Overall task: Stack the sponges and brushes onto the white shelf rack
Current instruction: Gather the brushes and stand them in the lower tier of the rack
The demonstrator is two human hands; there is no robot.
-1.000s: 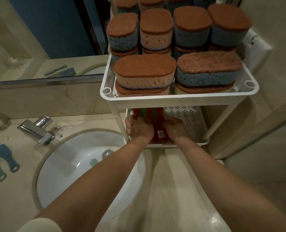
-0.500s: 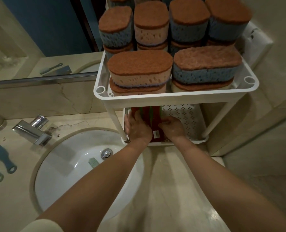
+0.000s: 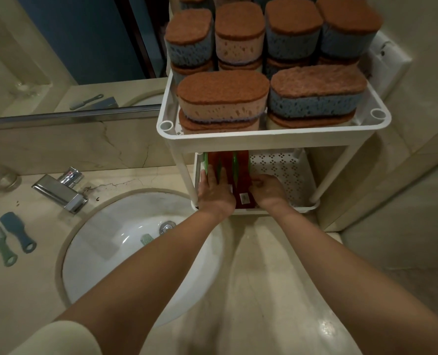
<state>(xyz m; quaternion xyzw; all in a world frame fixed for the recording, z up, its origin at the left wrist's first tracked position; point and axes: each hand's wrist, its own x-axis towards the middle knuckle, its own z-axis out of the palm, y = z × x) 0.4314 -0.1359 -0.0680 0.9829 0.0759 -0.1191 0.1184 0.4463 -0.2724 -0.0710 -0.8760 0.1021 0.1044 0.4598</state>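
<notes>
Hands are both inside the lower tray [image 3: 282,170] of the rack [image 3: 183,170]. Left hand [image 3: 214,190] lies flat with straight fingers on the red and green pads [image 3: 241,180], which stand in a row at the left side of this tray. Right hand [image 3: 269,192] touches the right edge of the pads with curled fingers; if it pinches them, I cannot tell. The right half of the tray shows its perforated floor. On the upper tray [image 3: 315,130] the sponges [image 3: 223,98] are stacked in two layers, brown side up. The rack stands on the counter [image 3: 264,278], just right of the sink [image 3: 125,242]. Left of the tap [image 3: 59,190], two brushes [image 3: 16,231] lie on the counter, well apart from the rack.
</notes>
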